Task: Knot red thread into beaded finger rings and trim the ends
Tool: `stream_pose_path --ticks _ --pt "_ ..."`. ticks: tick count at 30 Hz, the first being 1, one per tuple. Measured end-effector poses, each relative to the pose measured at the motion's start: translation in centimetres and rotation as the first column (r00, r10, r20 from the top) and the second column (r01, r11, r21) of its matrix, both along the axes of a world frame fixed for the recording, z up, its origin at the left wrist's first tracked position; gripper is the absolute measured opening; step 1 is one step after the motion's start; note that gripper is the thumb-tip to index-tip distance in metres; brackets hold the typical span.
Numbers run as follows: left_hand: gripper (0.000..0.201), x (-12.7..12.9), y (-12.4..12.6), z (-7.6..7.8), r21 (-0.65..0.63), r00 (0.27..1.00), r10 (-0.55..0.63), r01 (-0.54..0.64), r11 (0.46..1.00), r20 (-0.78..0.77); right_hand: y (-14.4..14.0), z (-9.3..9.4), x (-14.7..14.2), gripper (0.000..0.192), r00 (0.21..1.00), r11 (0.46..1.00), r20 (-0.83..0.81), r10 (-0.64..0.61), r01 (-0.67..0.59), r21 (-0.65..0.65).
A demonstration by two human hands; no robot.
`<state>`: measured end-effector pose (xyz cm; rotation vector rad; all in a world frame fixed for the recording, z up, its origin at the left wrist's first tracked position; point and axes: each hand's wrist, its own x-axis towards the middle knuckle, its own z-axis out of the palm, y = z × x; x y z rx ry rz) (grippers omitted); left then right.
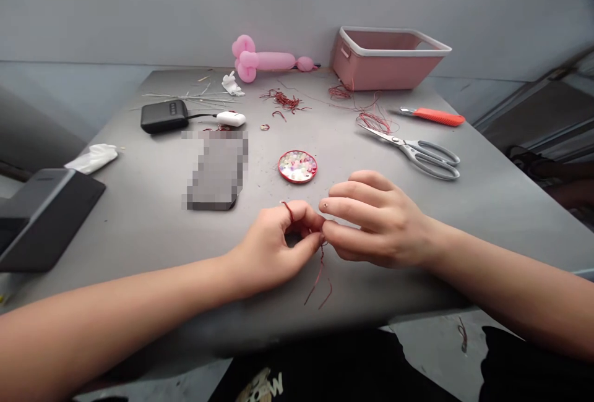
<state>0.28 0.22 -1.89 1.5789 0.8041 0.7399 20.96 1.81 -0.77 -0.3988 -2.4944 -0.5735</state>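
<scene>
Fingers of both hands pinch thin red thread.

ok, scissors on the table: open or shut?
Shut. The scissors lie flat on the grey table, blades together in a single point, handle loops side by side, right of the bead dish.

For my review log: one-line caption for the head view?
Both hands, left hand and right hand, pinch red thread near a bead-filled lid and scissors.
</scene>
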Motion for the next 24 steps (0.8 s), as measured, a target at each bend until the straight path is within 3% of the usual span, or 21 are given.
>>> stream_pose_path --ticks 5,7,10,13,20,24 --pt "0.005 0.0 0.1 0.2 -0.059 0.999 0.025 -0.023 0.998 0.042 -0.4 -0.4 -0.6 0.015 0.994 1.0 -0.107 -0.026 0.025 -0.011" --pt "0.008 0.0 0.2 0.3 -0.092 0.997 0.05 -0.045 0.995 0.056 -0.5 -0.4 -0.8 0.012 0.979 0.99 -0.187 -0.083 0.059 -0.131" --pt "0.017 0.0 0.4 0.4 -0.216 0.989 0.112 -0.09 0.972 0.092 -0.4 -0.1 -0.8 0.009 0.968 0.931 -0.21 -0.136 0.053 -0.361" --pt "0.027 0.1 0.8 0.6 -0.355 0.977 0.171 -0.117 0.928 0.125 0.0 0.4 -0.4 0.009 0.981 0.899 -0.169 -0.097 0.014 -0.438" --pt "0.033 0.0 1.2 0.6 -0.443 0.98 0.133 -0.054 0.895 0.15 0.2 0.5 0.0 0.017 0.968 0.965 -0.227 -0.111 0.05 -0.259" --pt "0.035 0.0 1.3 0.6 -0.426 0.979 0.122 -0.043 0.904 0.161 0.4 0.8 0.6 0.016 0.99 0.995 -0.139 0.002 -0.016 -0.1"
